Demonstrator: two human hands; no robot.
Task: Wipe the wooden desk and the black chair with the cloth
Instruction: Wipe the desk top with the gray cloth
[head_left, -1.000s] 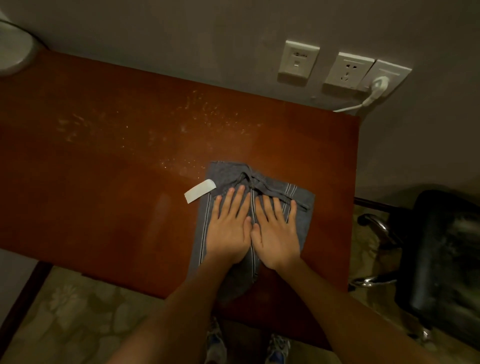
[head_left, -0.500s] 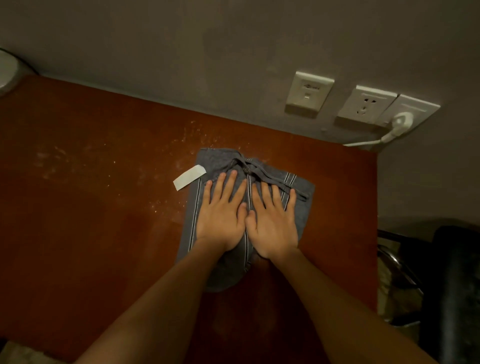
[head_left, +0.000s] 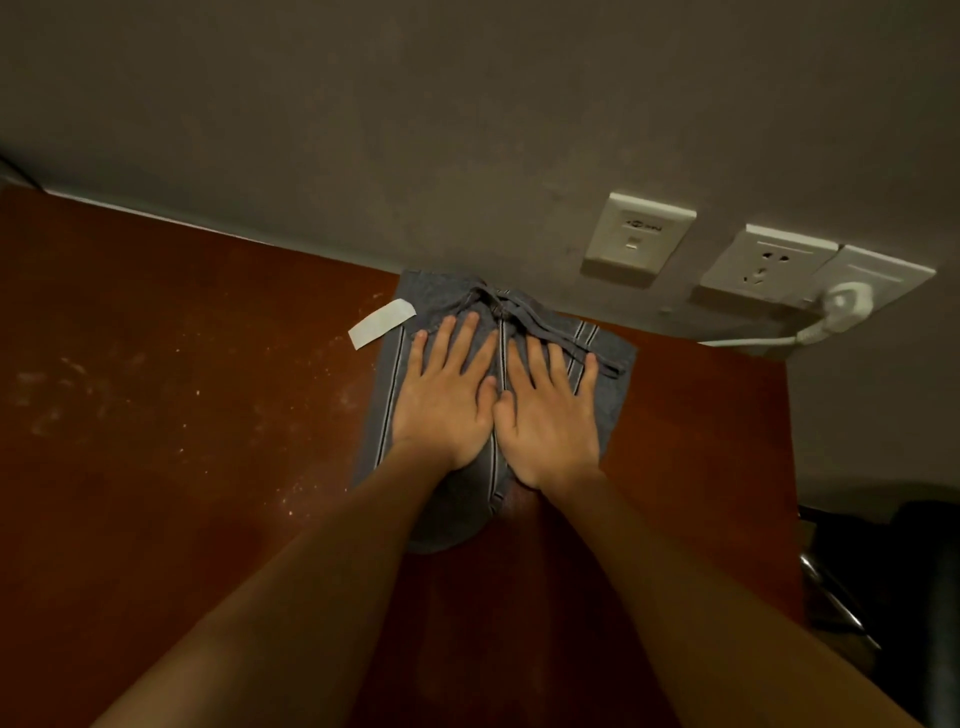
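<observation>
- The left grip (head_left: 447, 400), a bare hand, lies flat and palm down on the grey striped cloth (head_left: 615, 387). Its fingers (head_left: 449, 343) are straight and slightly spread. It presses on the cloth and clasps nothing.
- The right grip (head_left: 550, 415), the other bare hand, lies the same way just beside it, fingers straight and pointing toward the wall (head_left: 467, 130). It too presses on the cloth without curling round it. The two thumbs touch at the middle.
- The cloth is spread on the wooden tabletop (head_left: 182, 467), right of centre. Its far edge reaches the back of the tabletop, at the foot of the wall. Its near end shows between the forearms.
- A dark cord (head_left: 545, 328) runs across the far part of the cloth, just past the fingertips.
- A white tag (head_left: 382, 323) sticks out from the cloth's far left corner and lies on the wood.
- Pale specks and smears (head_left: 52, 395) are scattered over the left part of the tabletop.
- The black chair (head_left: 914, 582) stands off the tabletop's right end, mostly in shadow and only partly in view.
- On the wall above the right end sit a data port plate (head_left: 639, 239), a power socket (head_left: 763, 265) and a white plug (head_left: 847, 301) with its cable.
</observation>
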